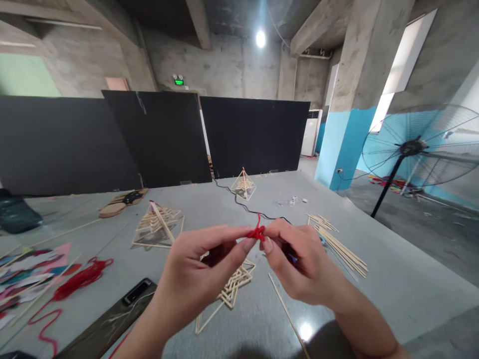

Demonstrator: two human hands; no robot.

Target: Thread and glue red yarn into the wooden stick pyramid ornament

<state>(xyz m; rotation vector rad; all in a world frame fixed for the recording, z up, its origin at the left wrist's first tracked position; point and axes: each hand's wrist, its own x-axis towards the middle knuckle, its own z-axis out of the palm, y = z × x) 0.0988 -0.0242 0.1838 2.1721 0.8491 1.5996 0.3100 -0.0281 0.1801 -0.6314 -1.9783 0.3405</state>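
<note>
A small knotted bundle of red yarn [257, 233] is pinched between my two hands, above the middle of the table. My left hand [204, 267] grips its left side between thumb and index finger. On the other side, my right hand [301, 259] closes thumb and index finger on the same bundle, and a short red end sticks up from it. Below my hands lies a wooden stick frame [235, 284] of nested squares and triangles, partly hidden by my left hand. One loose thin stick [288, 314] rests beneath my right hand.
Stick pyramids stand at left [157, 224] and far centre [244, 185]. Loose sticks [340, 244] lie at right. A red yarn skein [82, 279], coloured scraps [33, 271] and a dark long board [108, 319] occupy the left. A black cable [243, 203] crosses behind; a fan [411, 147] stands beyond.
</note>
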